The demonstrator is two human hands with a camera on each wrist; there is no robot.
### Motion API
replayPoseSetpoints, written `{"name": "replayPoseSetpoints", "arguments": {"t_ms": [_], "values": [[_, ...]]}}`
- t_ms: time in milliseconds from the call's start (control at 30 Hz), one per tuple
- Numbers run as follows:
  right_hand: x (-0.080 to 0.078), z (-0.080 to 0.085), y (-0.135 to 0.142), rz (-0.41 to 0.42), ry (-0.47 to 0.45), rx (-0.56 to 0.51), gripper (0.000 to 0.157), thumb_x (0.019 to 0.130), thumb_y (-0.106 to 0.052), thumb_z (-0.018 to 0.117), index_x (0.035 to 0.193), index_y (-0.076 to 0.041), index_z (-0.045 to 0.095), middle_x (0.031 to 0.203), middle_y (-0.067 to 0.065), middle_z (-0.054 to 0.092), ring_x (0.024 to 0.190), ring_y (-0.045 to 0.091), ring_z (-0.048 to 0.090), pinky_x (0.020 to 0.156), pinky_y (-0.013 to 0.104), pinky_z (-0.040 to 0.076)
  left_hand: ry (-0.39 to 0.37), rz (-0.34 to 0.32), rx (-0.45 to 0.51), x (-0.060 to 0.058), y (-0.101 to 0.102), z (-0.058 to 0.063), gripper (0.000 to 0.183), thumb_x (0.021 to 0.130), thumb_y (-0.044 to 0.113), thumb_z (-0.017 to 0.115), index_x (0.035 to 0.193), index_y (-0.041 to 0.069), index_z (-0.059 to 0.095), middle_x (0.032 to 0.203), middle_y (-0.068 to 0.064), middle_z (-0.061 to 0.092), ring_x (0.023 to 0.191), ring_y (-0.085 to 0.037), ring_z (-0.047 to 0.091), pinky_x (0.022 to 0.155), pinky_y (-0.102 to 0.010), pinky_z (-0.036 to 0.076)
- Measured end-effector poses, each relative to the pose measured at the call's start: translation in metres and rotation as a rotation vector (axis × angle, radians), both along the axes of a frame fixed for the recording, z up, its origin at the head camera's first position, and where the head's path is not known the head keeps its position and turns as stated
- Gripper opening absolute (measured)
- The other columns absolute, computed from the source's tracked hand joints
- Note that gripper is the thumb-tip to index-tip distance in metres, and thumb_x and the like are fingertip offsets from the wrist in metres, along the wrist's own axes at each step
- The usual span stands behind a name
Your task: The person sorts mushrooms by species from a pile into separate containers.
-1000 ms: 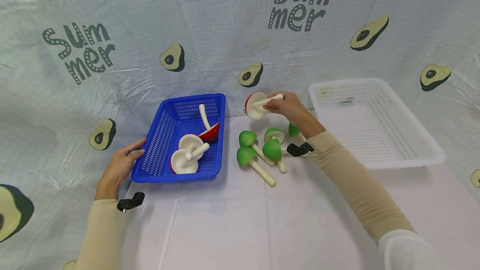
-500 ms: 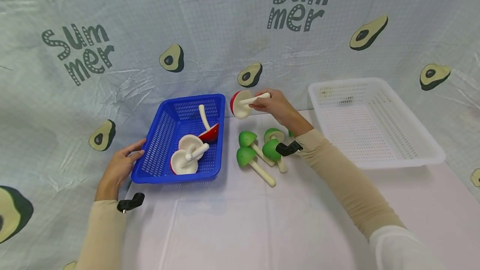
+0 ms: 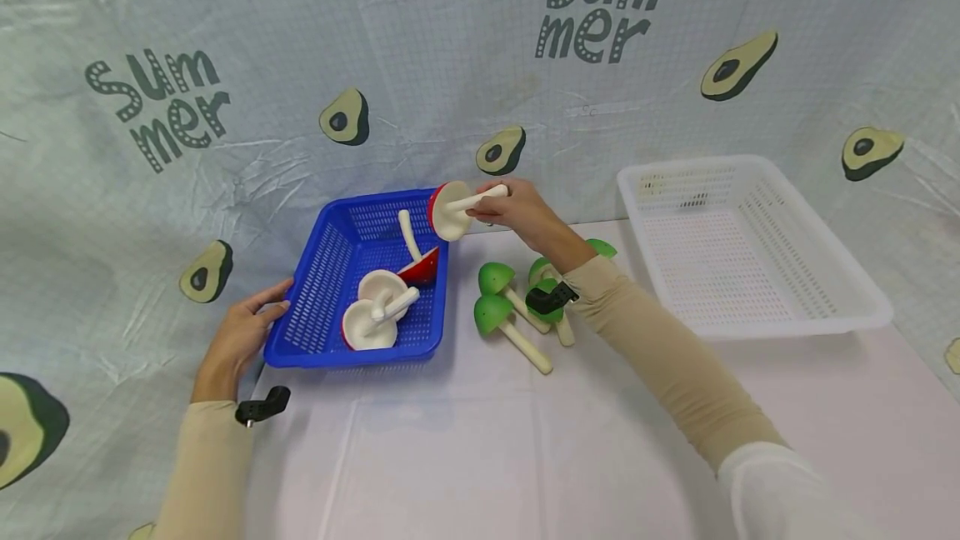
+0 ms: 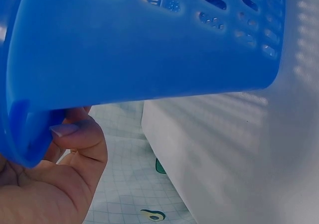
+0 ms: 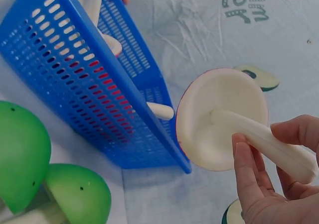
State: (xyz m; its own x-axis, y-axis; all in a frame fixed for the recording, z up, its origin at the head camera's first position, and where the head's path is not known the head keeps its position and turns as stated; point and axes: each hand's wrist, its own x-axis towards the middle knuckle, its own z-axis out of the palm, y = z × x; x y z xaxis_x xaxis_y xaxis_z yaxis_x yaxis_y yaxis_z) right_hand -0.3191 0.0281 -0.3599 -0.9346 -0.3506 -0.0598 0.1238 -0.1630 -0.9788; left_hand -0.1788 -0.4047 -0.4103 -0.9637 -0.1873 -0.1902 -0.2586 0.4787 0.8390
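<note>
My right hand (image 3: 513, 207) pinches the pale stem of a toy mushroom (image 3: 450, 212) with a red cap, its hollow white underside facing me. In the head view this mushroom overlaps the back right corner of the blue basket (image 3: 352, 359). The right wrist view shows the mushroom (image 5: 199, 129) beside the basket rim, thumb and fingers around its stem. On the basket's left side, my left hand (image 3: 243, 327) grips the rim; in the left wrist view a curled finger (image 4: 84, 137) goes under it. Inside the basket lie several red mushrooms (image 3: 420, 267).
Several green-capped toy mushrooms (image 3: 491, 312) lie on the white table (image 3: 435, 457) right of the blue basket, partly under my right forearm. A white basket (image 3: 750, 328) stands at the right. A printed cloth (image 3: 420, 65) hangs behind.
My right hand has carried the red mushroom leftward, from above the green mushrooms to the blue basket's back right corner. My left hand has stayed on the rim.
</note>
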Motion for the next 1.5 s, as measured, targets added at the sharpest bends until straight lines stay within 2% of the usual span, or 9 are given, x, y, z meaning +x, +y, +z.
{"name": "replayPoseSetpoints", "arguments": {"t_ms": [300,600,767,1000,1233,1500], "values": [[0.0,0.002,-0.023,0.035,0.014,-0.035,0.02,0.095,0.002,0.067,0.114,0.003,0.061,0.127,0.023,0.06,0.112,0.034,0.069,0.096,0.035,0.056,-0.008,0.002,-0.008,-0.001,-0.001,0.002,0.054,0.108,0.029,0.048,0.159,0.016,0.034,0.154,-0.017,0.035,0.113,-0.01,0.05,0.08,-0.01,0.049],[-0.001,0.0,-0.046,0.065,0.002,-0.014,0.035,0.094,0.002,0.069,0.127,0.008,0.058,0.129,0.023,0.059,0.112,0.033,0.069,0.096,0.036,0.056,-0.011,-0.009,-0.012,-0.002,-0.001,0.004,0.055,0.108,0.03,0.049,0.159,0.017,0.033,0.156,-0.018,0.034,0.112,-0.008,0.05,0.08,-0.009,0.048],[-0.002,-0.004,-0.058,0.075,-0.006,-0.002,0.035,0.093,0.0,0.07,0.126,0.006,0.059,0.125,0.022,0.062,0.11,0.031,0.07,0.093,0.034,0.058,0.001,-0.015,-0.007,-0.003,-0.001,0.002,0.054,0.108,0.027,0.049,0.159,0.016,0.034,0.156,-0.02,0.034,0.11,-0.006,0.052,0.08,-0.01,0.05],[-0.002,-0.007,-0.073,0.085,-0.023,-0.048,0.033,0.093,0.004,0.068,0.124,0.008,0.059,0.125,0.026,0.062,0.111,0.037,0.069,0.094,0.036,0.057,-0.009,-0.002,0.005,-0.003,-0.001,0.003,0.054,0.108,0.026,0.049,0.159,0.017,0.034,0.158,-0.019,0.033,0.109,-0.005,0.051,0.08,-0.01,0.05],[-0.004,-0.012,-0.086,0.096,-0.014,-0.039,0.027,0.094,0.003,0.068,0.119,0.006,0.061,0.12,0.023,0.065,0.109,0.035,0.071,0.101,0.044,0.053,0.008,-0.007,0.018,-0.003,0.001,0.004,0.054,0.108,0.025,0.05,0.158,0.015,0.034,0.155,-0.02,0.035,0.104,-0.001,0.053,0.08,-0.011,0.052],[-0.002,-0.015,-0.102,0.091,-0.024,0.038,0.027,0.095,-0.002,0.069,0.121,0.003,0.061,0.119,0.021,0.067,0.107,0.03,0.072,0.101,0.042,0.054,0.003,0.003,-0.006,-0.002,0.0,0.001,0.053,0.108,0.027,0.049,0.158,0.015,0.036,0.153,-0.017,0.037,0.11,-0.008,0.052,0.08,-0.011,0.05]]}}
